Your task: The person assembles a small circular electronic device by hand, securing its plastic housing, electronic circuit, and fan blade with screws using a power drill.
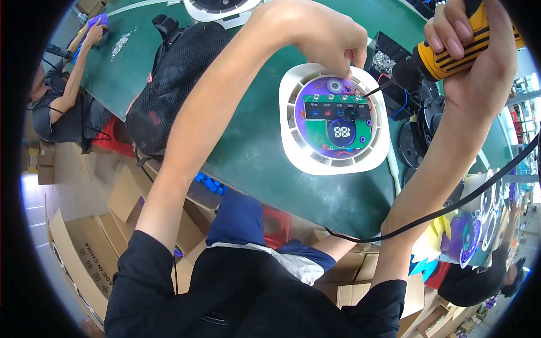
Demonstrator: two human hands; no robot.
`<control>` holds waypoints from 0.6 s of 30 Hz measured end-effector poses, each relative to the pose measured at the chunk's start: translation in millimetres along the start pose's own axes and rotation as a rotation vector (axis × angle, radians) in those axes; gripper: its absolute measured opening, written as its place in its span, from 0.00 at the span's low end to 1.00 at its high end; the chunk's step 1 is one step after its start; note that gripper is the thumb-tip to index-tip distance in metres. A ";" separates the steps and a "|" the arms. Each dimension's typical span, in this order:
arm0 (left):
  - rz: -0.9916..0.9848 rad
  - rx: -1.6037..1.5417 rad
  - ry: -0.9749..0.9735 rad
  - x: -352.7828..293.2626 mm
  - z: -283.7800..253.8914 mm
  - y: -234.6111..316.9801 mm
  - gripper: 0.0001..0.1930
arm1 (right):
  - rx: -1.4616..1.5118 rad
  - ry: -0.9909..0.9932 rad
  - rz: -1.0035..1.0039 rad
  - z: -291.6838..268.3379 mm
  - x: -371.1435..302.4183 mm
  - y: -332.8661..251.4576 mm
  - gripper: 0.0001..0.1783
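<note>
On the green table in front of me lies a white round-cornered housing (290, 143) with a purple inner disc and a green circuit board (324, 132). The board carries a row of small buttons and a lit digit display (342, 132). My left hand (332, 42) reaches over the housing's far side, its fingers bent down and closed at the inner rim; what they pinch, if anything, is hidden. My right hand (470, 62) grips a yellow and black power screwdriver (431, 61). Its long thin bit (380, 88) slants down to the board's upper right corner, near a screw post.
A black bin of silver screws (383, 61) stands just beyond the housing. Black round parts (411, 143) lie to the right. A black cable (451, 205) crosses my right forearm. A black mesh backpack (180, 84) sits left. Another person (65, 107) works at the far left.
</note>
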State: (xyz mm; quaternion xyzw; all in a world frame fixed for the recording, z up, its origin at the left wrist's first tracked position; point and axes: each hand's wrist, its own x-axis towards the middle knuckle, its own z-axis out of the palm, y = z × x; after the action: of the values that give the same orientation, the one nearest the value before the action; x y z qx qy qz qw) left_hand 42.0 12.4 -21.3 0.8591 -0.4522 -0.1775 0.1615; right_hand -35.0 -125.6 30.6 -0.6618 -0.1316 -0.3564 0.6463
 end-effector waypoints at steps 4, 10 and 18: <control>0.010 0.012 -0.014 -2.9 -8.0 17.0 0.13 | -0.034 -0.022 -0.031 -4.7 1.2 -2.8 0.17; -0.024 0.001 -0.022 2.5 -1.6 6.6 0.12 | -0.026 -0.047 -0.042 -5.3 2.1 1.4 0.17; 0.107 0.015 0.095 1.9 3.4 0.3 0.11 | 0.255 -0.318 -0.002 -19.4 6.9 6.1 0.22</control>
State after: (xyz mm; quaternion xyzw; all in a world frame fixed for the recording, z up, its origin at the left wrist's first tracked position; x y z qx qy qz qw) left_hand 41.2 10.3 -24.5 0.8422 -0.4908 -0.1243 0.1854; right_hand -32.0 -146.8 28.6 -0.6225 -0.2768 -0.2285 0.6955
